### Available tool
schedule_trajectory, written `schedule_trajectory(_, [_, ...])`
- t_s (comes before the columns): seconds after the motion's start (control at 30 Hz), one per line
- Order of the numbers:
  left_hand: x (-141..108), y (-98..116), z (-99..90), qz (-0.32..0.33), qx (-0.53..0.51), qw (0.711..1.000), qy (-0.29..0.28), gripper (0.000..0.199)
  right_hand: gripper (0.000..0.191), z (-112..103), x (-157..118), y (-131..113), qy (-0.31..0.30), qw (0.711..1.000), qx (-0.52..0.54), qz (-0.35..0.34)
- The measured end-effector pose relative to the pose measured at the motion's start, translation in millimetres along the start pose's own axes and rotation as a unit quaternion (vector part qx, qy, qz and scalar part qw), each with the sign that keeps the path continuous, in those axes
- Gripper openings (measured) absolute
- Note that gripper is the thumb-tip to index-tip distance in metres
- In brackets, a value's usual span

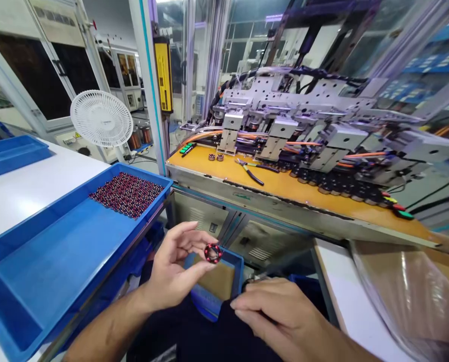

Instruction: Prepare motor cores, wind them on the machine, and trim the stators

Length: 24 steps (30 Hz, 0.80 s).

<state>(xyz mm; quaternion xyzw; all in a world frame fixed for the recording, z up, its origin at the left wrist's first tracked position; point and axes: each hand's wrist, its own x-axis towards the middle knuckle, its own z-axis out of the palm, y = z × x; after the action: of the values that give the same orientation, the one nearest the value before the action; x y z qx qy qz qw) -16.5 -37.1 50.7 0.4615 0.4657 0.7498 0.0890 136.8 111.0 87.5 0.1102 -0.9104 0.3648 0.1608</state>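
A small black ring-shaped part with red spots (212, 253) is held between the thumb and fingertips of my left hand (179, 264), its open centre facing me. Lower and to the right, my right hand (279, 311) is closed, thumb against the curled fingers; whatever it may hold is hidden. Behind and below both hands stands a blue bin (239, 269) with a tan sheet or bottom inside. On the left, a long blue tray (58, 251) carries many small dark red and black parts (128, 194) packed together at its far end.
A machine (280, 128) rises behind an orange work surface (230, 168), where pliers (251, 173), two small round parts (215, 157) and a row of dark round parts (333, 186) lie. A white fan (102, 119) stands far left. Clear plastic sheeting (409, 286) covers something at right.
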Motion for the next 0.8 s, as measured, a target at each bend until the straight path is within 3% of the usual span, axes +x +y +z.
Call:
schedule_trajectory(0.1, [-6, 0, -0.3, 0.0, 0.001, 1.0, -0.031, 0.075, 0.008, 6, 2, 4, 0.035, 0.983, 0.145, 0.106])
schedule_trajectory(0.2, [-13, -1, 0.4, 0.002, 0.009, 0.997, -0.083, 0.079, 0.018, 14, 12, 8, 0.105, 0.921, 0.313, 0.209])
schedule_trajectory(0.27, [-16, -2, 2.3, -0.002, 0.005, 0.994, -0.106, 0.08, 0.021, 21, 19, 9, 0.125, 0.88, 0.389, 0.243])
schedule_trajectory(0.33, [-17, -5, 5.4, -0.009, -0.001, 0.995, -0.095, 0.08, 0.028, 30, 22, 10, 0.137, 0.86, 0.427, 0.245])
schedule_trajectory(0.53, [-15, -9, 9.5, -0.071, -0.058, 0.996, -0.017, 0.071, 0.032, 63, 5, 18, 0.233, 0.828, 0.466, 0.208])
schedule_trajectory(0.63, [-14, -8, 6.9, -0.085, -0.071, 0.994, -0.018, 0.071, 0.028, 63, -3, 20, 0.21, 0.821, 0.483, 0.22])
schedule_trajectory(0.8, [-15, -5, 8.0, -0.06, -0.039, 0.995, -0.072, 0.072, 0.025, 49, 5, 14, 0.17, 0.839, 0.46, 0.234])
